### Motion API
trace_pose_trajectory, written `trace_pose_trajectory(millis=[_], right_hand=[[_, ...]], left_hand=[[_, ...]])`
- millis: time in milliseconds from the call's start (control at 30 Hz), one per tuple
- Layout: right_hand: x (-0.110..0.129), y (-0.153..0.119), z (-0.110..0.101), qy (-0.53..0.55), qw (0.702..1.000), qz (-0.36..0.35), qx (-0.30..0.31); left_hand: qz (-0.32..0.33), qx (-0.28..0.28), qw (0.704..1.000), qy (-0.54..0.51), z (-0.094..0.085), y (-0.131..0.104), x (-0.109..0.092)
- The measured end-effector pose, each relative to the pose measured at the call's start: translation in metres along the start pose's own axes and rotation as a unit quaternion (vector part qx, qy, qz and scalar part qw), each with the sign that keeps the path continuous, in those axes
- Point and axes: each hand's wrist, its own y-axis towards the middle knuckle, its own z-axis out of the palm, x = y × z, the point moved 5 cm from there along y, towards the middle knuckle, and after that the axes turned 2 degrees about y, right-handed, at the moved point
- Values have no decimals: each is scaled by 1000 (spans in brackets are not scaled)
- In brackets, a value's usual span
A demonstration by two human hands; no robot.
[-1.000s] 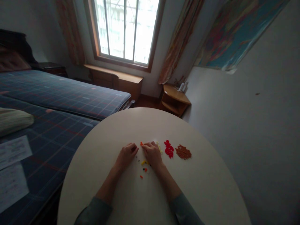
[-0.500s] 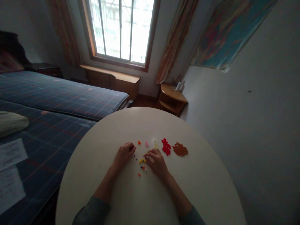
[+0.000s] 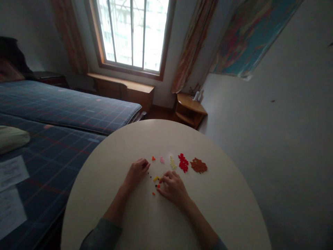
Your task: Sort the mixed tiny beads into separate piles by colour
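Note:
My left hand (image 3: 137,171) rests on the round white table (image 3: 135,215), its fingers curled together; whatever may be between them is hidden. Tiny black pieces (image 3: 150,177) lie just off its fingertips. Over the small loose pieces hovers my right hand (image 3: 173,187), thumb and forefinger apart, with its fingertips by a yellow piece (image 3: 155,179) and an orange piece (image 3: 158,186). A black piece (image 3: 156,185) sits beside that orange one. Nearer to me lies another small orange piece (image 3: 153,194). My right palm hides part of the tabletop.
Beyond my hands runs a row of little heaps: orange pieces (image 3: 153,158), pink pieces (image 3: 162,160), pale yellow pieces (image 3: 172,163), red pieces (image 3: 183,163) and brown pieces (image 3: 199,165). A bed (image 3: 65,107) stands left of the table, a wall (image 3: 291,149) to the right.
My right hand has moved back toward me, from beside the pale yellow heap to the orange piece, and its thumb and forefinger have parted. My left hand stays nearly still.

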Motion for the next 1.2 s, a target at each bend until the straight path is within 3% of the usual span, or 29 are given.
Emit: trace_pose_trajectory(millis=[300,700,967,1200], right_hand=[[3,0,4,-32,999,13,34],[-6,3,8,18,1000,9,-16],[-22,26,2,35,994,68,-76],[-19,48,11,4,994,92,-64]], left_hand=[[10,-6,1000,-1,3,0,4],[6,-4,1000,5,2,0,2],[10,-9,1000,12,4,0,4],[2,-4,1000,12,5,2,4]])
